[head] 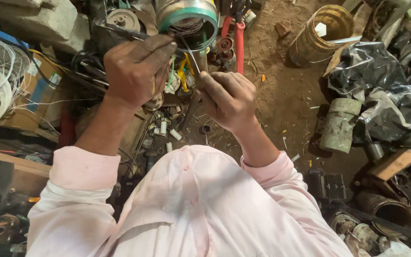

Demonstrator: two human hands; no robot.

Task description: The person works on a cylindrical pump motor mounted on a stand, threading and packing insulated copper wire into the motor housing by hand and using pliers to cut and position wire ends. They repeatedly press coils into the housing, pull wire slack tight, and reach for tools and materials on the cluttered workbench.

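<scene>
Wire (190, 51) pinched by both hands: left (136, 69), right (228, 99) | spool (188, 21) holds coiled wire | tin (320, 34) contents unclear

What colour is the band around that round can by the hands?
Green: the band rings the metal can, clearest in the head view.

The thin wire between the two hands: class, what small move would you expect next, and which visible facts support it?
Probably a short further pull with the right hand, drawing more thin wire off the spool. The wire runs from the green-rimmed spool down to the right fingertips, which pinch it, while the left hand reaches up to the spool's rim, seemingly steadying it.
</scene>
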